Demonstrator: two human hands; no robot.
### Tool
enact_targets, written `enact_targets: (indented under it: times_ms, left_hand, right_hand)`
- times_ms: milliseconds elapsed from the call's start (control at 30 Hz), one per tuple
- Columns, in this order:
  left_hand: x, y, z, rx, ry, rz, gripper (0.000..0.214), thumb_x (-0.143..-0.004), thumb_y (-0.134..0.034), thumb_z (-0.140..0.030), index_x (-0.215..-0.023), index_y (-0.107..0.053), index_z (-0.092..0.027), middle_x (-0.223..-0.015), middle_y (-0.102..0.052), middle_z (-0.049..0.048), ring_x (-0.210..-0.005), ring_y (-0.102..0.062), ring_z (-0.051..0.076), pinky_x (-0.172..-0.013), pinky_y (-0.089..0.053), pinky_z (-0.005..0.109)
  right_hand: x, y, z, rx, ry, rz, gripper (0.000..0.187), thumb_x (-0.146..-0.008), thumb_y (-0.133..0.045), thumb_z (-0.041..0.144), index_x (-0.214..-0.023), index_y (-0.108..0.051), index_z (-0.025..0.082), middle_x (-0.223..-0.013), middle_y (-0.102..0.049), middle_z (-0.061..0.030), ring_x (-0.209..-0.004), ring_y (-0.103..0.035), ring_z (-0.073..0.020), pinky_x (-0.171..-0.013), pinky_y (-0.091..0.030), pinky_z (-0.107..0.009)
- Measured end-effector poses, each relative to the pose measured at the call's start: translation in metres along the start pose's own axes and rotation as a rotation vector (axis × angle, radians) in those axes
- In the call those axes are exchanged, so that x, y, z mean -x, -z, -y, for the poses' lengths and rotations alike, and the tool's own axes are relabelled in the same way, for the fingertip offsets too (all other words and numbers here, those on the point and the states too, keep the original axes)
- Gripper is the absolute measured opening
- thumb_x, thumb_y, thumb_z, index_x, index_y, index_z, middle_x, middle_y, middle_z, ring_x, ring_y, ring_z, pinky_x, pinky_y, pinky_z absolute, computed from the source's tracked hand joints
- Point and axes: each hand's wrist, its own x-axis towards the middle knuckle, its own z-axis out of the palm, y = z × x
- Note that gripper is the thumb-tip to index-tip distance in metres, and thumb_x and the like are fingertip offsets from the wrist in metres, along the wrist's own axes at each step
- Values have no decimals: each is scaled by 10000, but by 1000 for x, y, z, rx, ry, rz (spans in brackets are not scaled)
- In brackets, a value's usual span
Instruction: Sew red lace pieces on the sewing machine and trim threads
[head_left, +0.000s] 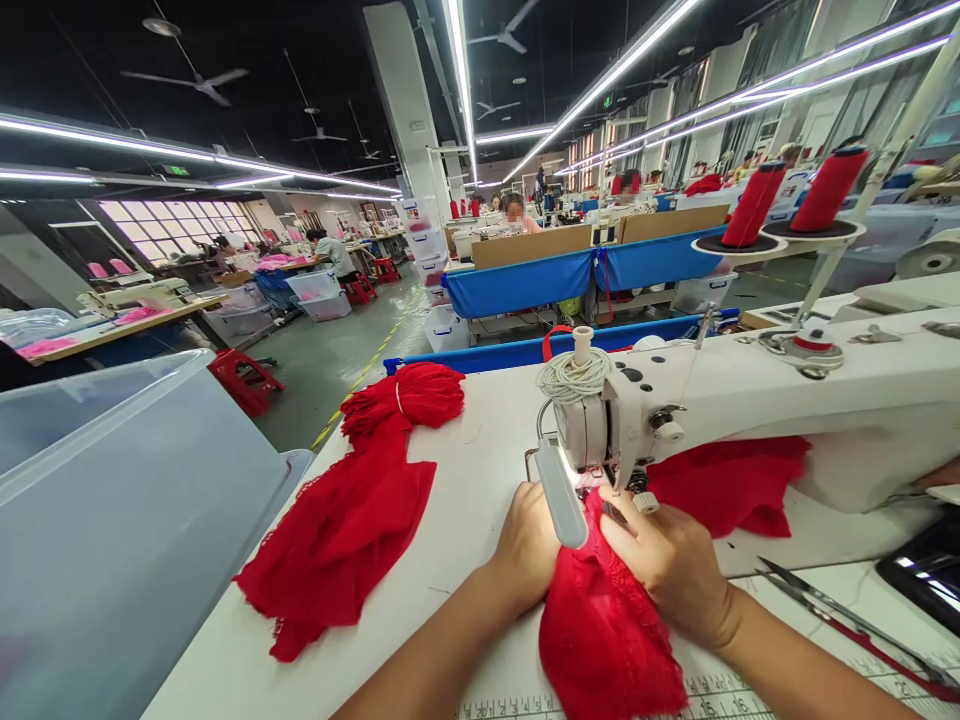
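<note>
A red lace piece (600,630) lies on the white table under the head of the white sewing machine (750,400). My left hand (525,550) rests on the table against the lace's left edge, fingers curled beneath the machine's lamp. My right hand (667,560) presses down on the lace just right of the needle, its fingertips pinched at the fabric near the presser foot. More red fabric (731,480) lies behind the needle, under the machine arm.
A bundle of red lace pieces (360,500) tied at the top lies on the table to the left. A clear plastic bin (112,520) stands at far left. Scissors (840,610) lie at right. Two red thread cones (795,200) stand behind the machine. Other people work at distant tables.
</note>
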Motion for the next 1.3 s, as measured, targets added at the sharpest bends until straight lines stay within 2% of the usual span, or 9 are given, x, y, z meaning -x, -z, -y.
enact_targets:
  times_ms: [200,333,433,567,667,900,1033,1133,1300]
  left_hand:
    - [-1,5,-3,-40,33,-2,312,-935,-322,-226,-627,-367,-206,-650,-533,18,-670,-474,170,-669,-373,330]
    - [2,3,1,-116,-30,-5,275,-911,-373,-187,-638,-409,-195,-691,-581,21,-693,-498,166,-683,-366,331]
    - [5,1,3,-206,-106,-7,251,-878,-430,-156,-629,-426,-184,-687,-585,14,-702,-502,164,-672,-337,329]
    - [8,1,3,-253,-152,-16,233,-864,-488,-170,-633,-453,-176,-696,-589,0,-702,-496,154,-686,-312,337]
    - [9,1,3,-244,-127,-23,232,-842,-526,-173,-623,-448,-169,-707,-593,-11,-715,-499,150,-708,-310,341]
    - [9,-1,7,-303,-169,22,246,-924,-457,-200,-693,-542,-187,-765,-612,-10,-801,-512,167,-759,-306,351]
    - [6,-2,10,-280,-200,21,248,-940,-438,-214,-743,-587,-191,-779,-621,4,-825,-513,188,-755,-321,359]
    - [4,-1,9,-257,-185,53,265,-950,-408,-194,-785,-615,-193,-793,-631,20,-842,-513,198,-777,-346,373]
    - [4,1,6,-251,-141,53,269,-923,-403,-182,-769,-623,-201,-771,-612,28,-834,-491,208,-872,-364,426]
  right_hand:
    - [3,-7,-1,-76,63,-18,335,-861,-442,6,-737,-689,196,-1096,-738,-56,-517,-468,-108,-579,-354,-311]
    - [0,-9,-4,-135,153,14,354,-885,-409,4,-782,-690,193,-1000,-747,-61,-622,-559,-130,-566,-361,-303]
    - [-3,-8,-9,-176,212,49,360,-922,-391,23,-748,-665,178,-963,-744,-67,-614,-560,-120,-503,-302,-296]
    - [-2,-9,-15,-211,191,85,393,-946,-347,31,-701,-622,167,-862,-730,-72,-490,-485,-90,-474,-272,-288]
    - [1,-13,-18,-268,178,110,393,-959,-315,52,-756,-630,170,-800,-707,-64,-527,-536,-98,-493,-322,-253]
    - [12,-19,-27,-411,42,199,215,-960,-395,137,-931,-608,152,-573,-618,-5,-475,-549,-119,-468,-381,-222]
    - [13,-17,-30,-459,23,188,256,-963,-385,115,-1068,-619,119,-702,-698,-54,-575,-625,-143,-547,-459,-235]
    - [13,-20,-29,-544,-50,225,298,-965,-383,133,-1003,-673,188,-842,-731,-62,-698,-662,-161,-648,-496,-259]
    - [14,-25,-23,-615,-276,401,308,-952,-411,179,-866,-698,251,-772,-700,-10,-724,-642,-160,-656,-487,-258]
